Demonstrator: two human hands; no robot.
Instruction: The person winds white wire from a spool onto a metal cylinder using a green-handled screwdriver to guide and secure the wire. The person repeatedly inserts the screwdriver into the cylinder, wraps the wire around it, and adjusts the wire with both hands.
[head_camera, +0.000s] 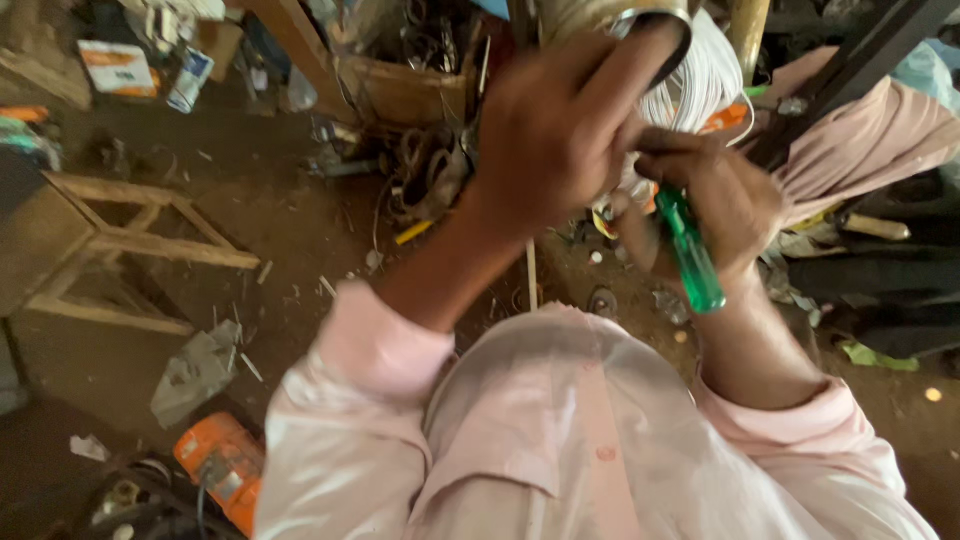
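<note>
Head view. My left hand (555, 130) is raised in front of me, fingers curled closed over the rim of a metal ring (655, 25) that sits above a coil of white wire (700, 85). My right hand (715, 205) is wrapped shut around a green-handled screwdriver (690, 250), just beside and below the left hand, the two touching or nearly so.

Screwdriver long axis runs roughly up-down in the picture, tilted slightly: handle butt points down toward my chest, shaft end points up toward the coil. The tip is hidden behind my hands; I cannot tell what it bears on.

Risk, as I judge it: the tip sits close to my left fingers and the wire turns. A slip under push would drive it into the fingers or nick the wire. The ring is held by one hand only, so it could twist away.

Below: dirt floor (300, 240), wooden frame (140, 240), orange tool (225, 465).
</note>
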